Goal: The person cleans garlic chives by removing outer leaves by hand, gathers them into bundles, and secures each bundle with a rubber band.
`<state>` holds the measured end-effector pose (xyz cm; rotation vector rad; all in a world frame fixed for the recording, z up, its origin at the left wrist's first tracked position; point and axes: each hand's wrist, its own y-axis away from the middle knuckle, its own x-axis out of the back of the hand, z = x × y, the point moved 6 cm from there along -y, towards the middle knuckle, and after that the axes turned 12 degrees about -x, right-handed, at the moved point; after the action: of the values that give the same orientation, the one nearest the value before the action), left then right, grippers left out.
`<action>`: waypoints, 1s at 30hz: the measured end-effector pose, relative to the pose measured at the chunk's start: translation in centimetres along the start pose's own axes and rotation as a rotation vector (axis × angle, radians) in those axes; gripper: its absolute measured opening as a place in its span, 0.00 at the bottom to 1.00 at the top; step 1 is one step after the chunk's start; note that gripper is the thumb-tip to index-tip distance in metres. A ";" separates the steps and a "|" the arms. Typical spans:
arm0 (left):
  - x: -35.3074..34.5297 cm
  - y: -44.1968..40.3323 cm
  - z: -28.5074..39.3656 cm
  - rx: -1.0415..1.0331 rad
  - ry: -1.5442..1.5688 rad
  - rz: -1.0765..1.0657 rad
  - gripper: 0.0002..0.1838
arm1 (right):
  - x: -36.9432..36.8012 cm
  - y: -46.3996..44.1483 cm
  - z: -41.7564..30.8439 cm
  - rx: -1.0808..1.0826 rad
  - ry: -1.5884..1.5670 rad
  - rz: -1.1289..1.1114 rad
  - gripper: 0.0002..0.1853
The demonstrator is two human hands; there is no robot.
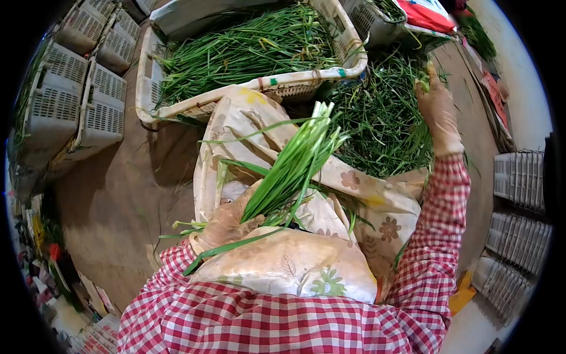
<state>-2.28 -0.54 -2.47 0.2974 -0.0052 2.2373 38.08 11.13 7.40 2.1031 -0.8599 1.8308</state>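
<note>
My left hand [227, 227], in a thin translucent glove, is closed around the lower part of a bunch of garlic chives [289, 162]. The pale cut ends point up and away from me, above my lap. A flower-patterned plastic apron [277, 259] covers my lap, and a few loose blades lie on it. My right hand [439, 112], also gloved, reaches out at the right over a pile of loose chive leaves [383, 118]. A bit of green chive scrap [424, 82] shows between its thumb and fingers.
A large white plastic crate [247, 91] filled with chives stands ahead of my knees. More crates [106, 100] are stacked at the left, and others [519, 177] lie along the right wall. A red and white bag [427, 15] rests at the upper right. Brown floor [118, 206] shows at the left.
</note>
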 end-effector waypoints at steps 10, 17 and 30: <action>0.4 -0.1 2.0 -0.004 -0.335 -0.017 0.40 | -4.0 12.7 -9.2 0.505 -0.183 -0.168 0.07; 0.2 0.2 2.5 -0.106 -0.678 0.009 0.38 | -0.8 3.4 -2.8 -0.002 0.420 -0.093 0.31; 0.8 -0.7 3.8 -0.249 -0.303 0.125 0.37 | 1.1 6.8 -1.7 0.010 -0.583 -0.518 0.11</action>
<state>-1.40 0.10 1.27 0.5073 -0.4718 2.2636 32.89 6.27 7.36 2.5919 -0.3360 0.9819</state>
